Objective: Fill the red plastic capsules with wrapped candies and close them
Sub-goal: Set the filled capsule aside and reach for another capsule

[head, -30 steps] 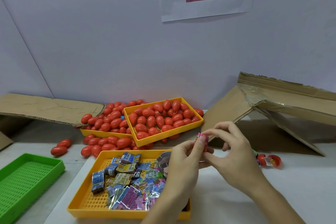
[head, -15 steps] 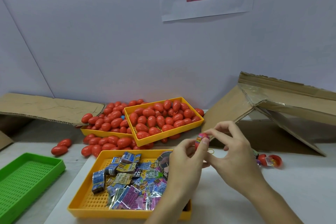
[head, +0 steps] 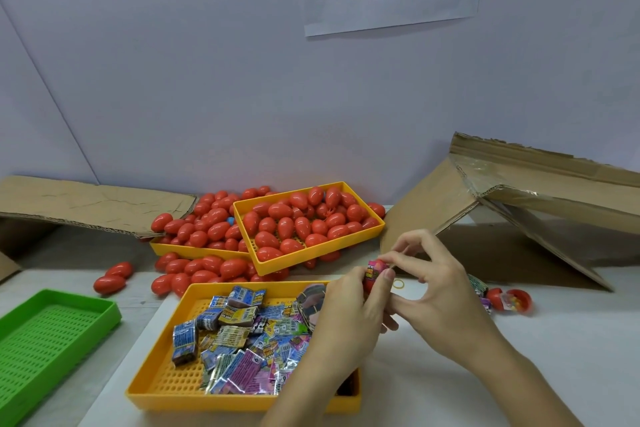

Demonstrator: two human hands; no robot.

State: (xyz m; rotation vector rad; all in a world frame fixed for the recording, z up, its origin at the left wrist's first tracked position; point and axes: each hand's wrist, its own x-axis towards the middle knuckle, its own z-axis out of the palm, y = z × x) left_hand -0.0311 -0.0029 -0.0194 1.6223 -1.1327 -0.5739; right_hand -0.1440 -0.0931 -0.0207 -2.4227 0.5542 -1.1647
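Observation:
My left hand (head: 349, 319) holds a red capsule half (head: 369, 284) with a pink wrapped candy (head: 374, 269) sticking out of its top. My right hand (head: 436, 295) pinches and presses that candy from above with thumb and forefinger. Both hands hover over the right end of the near yellow tray (head: 166, 381), which is full of wrapped candies (head: 242, 340). Behind it a yellow tray (head: 356, 239) holds several closed red capsules (head: 294, 222). An open red capsule with candy inside (head: 512, 300) lies on the table to the right.
A second yellow tray (head: 180, 250) heaped with red capsules sits at the back left, with loose capsules (head: 114, 277) spilled around it. A green tray (head: 52, 333) stands at the left. Cardboard flaps (head: 540, 204) lean at the right and back left. A small rubber band (head: 398, 284) lies on the table.
The candy has sunk deeper into the capsule half as my right fingers pushed it down. Both hands stay in nearly the same place.

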